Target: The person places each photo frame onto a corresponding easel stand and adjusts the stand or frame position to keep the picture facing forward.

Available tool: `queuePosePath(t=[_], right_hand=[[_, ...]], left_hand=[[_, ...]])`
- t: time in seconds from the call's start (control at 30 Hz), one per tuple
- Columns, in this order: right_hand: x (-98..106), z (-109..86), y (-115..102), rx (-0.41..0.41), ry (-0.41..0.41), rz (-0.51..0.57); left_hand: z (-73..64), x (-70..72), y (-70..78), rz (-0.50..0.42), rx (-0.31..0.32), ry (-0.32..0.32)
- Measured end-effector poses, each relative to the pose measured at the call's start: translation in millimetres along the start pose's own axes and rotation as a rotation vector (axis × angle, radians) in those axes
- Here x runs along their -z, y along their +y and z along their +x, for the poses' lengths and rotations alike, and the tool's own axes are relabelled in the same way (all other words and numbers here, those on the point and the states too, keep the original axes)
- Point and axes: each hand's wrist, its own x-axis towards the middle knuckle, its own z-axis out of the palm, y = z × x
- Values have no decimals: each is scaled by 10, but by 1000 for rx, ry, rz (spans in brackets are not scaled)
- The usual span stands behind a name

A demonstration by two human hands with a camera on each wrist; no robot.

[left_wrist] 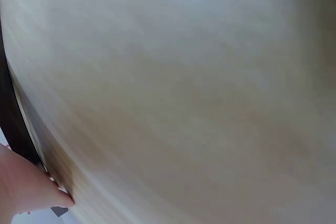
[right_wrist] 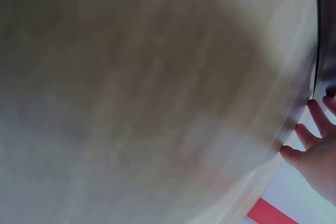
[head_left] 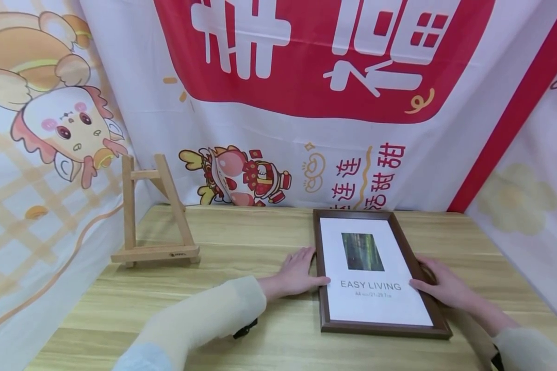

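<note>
A brown picture frame (head_left: pixel 385 332) lies flat on the wooden table, its white insert printed "EASY LIVING" around a small dark green picture. At its left side, my left hand (head_left: pixel 293 275) holds the border, thumb over the edge and fingers along the outer side. My right hand (head_left: pixel 445 283) grips the opposite side, its thumb on top of the border. In the left wrist view, part of the left hand (left_wrist: pixel 26 184) shows against the dark frame edge (left_wrist: pixel 14 114). The right wrist view catches the right fingers (right_wrist: pixel 316 116) spread beside the frame. The fingertips under the edge are partly hidden.
A small wooden tabletop easel (head_left: pixel 160 251) stands at the back left of the table (head_left: pixel 241 242). Behind the table hangs a red and white printed cloth (head_left: pixel 269 129), with more printed cloth along both sides. An orange cord-like line (head_left: pixel 69 263) runs down the left cloth.
</note>
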Motion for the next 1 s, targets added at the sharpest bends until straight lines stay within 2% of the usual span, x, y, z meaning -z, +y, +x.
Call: queuePosePath(t=[0.3,0.53,0.73,0.87,1.0], right_hand=[[-32,2,7,-38,-6,122],[-34,-20,-68,-50,8,174],[-58,-3,-102,-112,-13,222],[-51,0,-129,-103,-8,289],[-27,-10,-170,-76,31,357]], left_hand=[[-5,-18,69,-80,4,29],[-35,-14,86,-141,5,62],[-62,-11,92,-294,25,77],[-79,-5,104,-378,25,105],[-112,20,104,-447,10,117]])
